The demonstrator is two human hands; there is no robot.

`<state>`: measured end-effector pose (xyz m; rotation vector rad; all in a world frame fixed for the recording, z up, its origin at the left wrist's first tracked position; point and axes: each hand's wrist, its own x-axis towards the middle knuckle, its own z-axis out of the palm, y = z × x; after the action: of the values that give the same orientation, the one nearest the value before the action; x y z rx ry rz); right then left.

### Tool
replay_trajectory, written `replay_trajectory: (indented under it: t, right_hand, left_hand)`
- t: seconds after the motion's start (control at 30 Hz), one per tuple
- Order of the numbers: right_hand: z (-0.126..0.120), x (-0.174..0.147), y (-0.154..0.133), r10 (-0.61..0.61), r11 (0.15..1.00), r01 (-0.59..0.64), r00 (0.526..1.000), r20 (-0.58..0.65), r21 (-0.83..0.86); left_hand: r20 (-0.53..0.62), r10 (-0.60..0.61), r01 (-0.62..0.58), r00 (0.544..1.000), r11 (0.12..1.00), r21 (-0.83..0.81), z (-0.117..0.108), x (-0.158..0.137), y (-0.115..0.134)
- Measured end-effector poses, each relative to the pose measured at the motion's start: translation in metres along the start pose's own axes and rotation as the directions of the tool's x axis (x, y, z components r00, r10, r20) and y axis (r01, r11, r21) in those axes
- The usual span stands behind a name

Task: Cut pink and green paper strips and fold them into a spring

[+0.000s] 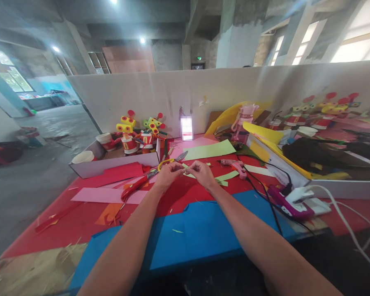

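Observation:
Both my hands meet over the red-covered table, pinching a small piece of light green paper (185, 166) between them. My left hand (170, 174) is closed on its left end. On the other side, the fingers of my right hand (201, 172) are closed on the same piece. Yellow-handled scissors (172, 161) lie just beyond my left hand, and a red-handled tool (135, 189) lies to its left. Light green paper strips (228, 176) rest right of my right hand, near a pink glue gun (239, 167). A larger light green sheet (209, 150) lies behind the hands.
Paper-cup robot figures (128, 135) stand in a box (117, 164) at the left. A purple power strip (288, 203) with cables sits at the right, beside a yellow-edged box (265, 158). Blue paper (200, 230) covers the near edge. A pink bottle (245, 117) stands behind.

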<state>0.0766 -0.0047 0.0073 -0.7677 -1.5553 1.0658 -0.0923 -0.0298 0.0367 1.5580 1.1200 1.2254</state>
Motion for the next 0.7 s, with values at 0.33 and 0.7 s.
replay_trajectory:
  t: [0.33, 0.7]
  right_hand:
    - [-0.003, -0.005, -0.005, -0.109, 0.948, 0.124, 0.992, 0.068, -0.292]
    - [0.001, -0.006, -0.014, -0.149, 0.921, 0.166, 0.986, 0.077, -0.352]
  left_hand:
    - [0.120, 0.279, -0.299, 0.953, 0.931, 0.210, -0.007, 0.002, -0.005]
    - [0.191, 0.306, -0.358, 0.933, 0.846, 0.396, -0.012, 0.004, -0.002]
